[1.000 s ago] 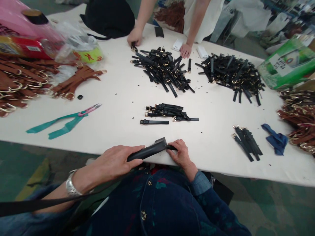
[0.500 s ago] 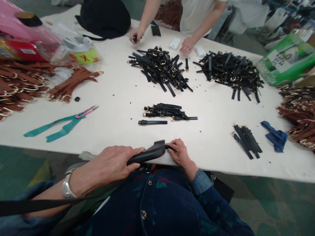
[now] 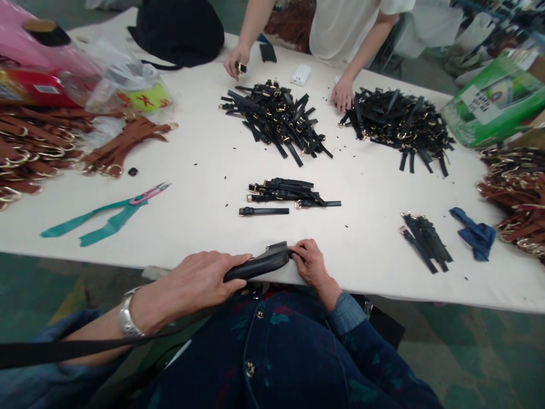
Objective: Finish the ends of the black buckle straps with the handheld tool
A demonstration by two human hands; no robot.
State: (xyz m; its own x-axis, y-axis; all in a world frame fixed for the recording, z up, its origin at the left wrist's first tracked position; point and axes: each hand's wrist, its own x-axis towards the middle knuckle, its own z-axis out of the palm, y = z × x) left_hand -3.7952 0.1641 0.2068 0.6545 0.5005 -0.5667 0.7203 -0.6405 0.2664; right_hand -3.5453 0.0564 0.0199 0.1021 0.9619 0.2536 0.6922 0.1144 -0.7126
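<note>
My left hand (image 3: 200, 283) is wrapped round a black hand tool (image 3: 259, 266) with a thick, smooth grip and a wider angular head; its exact kind I cannot make out. It is held just over the table's near edge, pointing right. At the head's right end my right hand (image 3: 310, 262) pinches a small dark piece, perhaps a strap end, mostly hidden by the fingers. Just beyond the hands lies a black buckle strap (image 3: 264, 211) on its own. Behind it is a small heap of black buckle straps (image 3: 285, 191) with gold buckles.
Two large piles of black straps (image 3: 279, 119) (image 3: 398, 125) lie farther back, where a co-worker's hands (image 3: 343, 94) are busy. Teal-handled snips (image 3: 114, 213) and brown straps (image 3: 38, 142) are left. More black straps (image 3: 426, 241), a blue cloth (image 3: 472, 234) and a green bag (image 3: 496, 102) are right.
My left hand and the tool have shifted slightly right. The co-worker's one hand has moved from beside the white boxes to the edge of the right-hand strap pile.
</note>
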